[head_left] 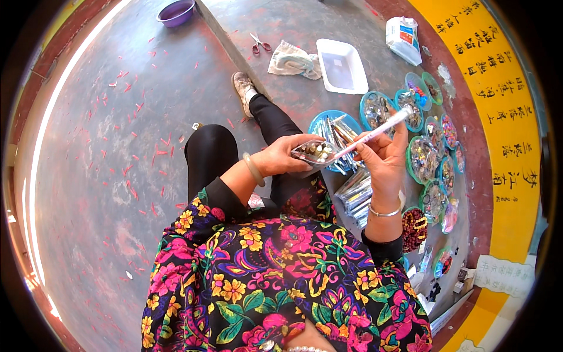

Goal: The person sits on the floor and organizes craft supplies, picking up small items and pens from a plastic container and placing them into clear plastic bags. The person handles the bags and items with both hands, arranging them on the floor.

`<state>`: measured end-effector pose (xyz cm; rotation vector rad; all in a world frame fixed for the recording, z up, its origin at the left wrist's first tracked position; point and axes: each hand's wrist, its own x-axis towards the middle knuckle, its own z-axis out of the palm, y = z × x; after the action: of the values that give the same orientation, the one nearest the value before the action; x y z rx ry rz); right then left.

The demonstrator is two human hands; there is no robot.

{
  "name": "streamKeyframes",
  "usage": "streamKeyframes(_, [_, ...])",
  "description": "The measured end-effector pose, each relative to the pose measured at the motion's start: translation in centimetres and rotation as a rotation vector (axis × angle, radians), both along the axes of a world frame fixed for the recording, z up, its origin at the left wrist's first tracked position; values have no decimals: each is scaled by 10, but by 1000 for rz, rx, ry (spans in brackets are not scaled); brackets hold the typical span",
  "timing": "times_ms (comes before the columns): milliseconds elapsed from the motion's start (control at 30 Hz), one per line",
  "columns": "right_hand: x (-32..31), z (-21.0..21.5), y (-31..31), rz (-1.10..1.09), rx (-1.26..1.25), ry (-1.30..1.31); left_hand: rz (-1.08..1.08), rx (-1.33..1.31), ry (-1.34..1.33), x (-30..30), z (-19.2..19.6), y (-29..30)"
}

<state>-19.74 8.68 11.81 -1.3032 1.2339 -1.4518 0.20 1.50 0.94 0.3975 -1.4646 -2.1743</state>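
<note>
My left hand (280,157), with a pale bangle at its wrist, is closed round a clear plastic pouch (305,154). Several slim sticks stand in the pouch, their round brown and cream ends facing up. Between the thumb and fingers of my right hand (381,161) is a slender pale pink-and-white pen (375,132). Its lower end meets the pouch's edge; its whitish upper end points up and right. Just beyond my hands, a blue round basket (316,121) holds many loose pens. Packed bundles of pens (356,196) lie under my right wrist.
Several round baskets (410,167) of small colourful parts crowd the right side. Farther off are a white tray (360,82), a cloth (290,60), scissors (258,46), a white bag (404,41) and a purple basin (176,17). Red scraps (132,190) litter the floor at left.
</note>
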Motion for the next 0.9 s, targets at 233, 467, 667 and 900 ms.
streamKeyframes(233, [11,-5,-8,-55,-79,42,-14,48,-25,-2,1,0])
streamKeyframes(467, [9,-11,-14,-15,43,9,8,13,4,-2,-3,0])
streamKeyframes(667, [13,-20,-11,9,96,12,29,-18,-26,-2,-3,-1])
streamKeyframes(900, [13,-26,-13,45,92,215,38,-6,-26,-2,0,0])
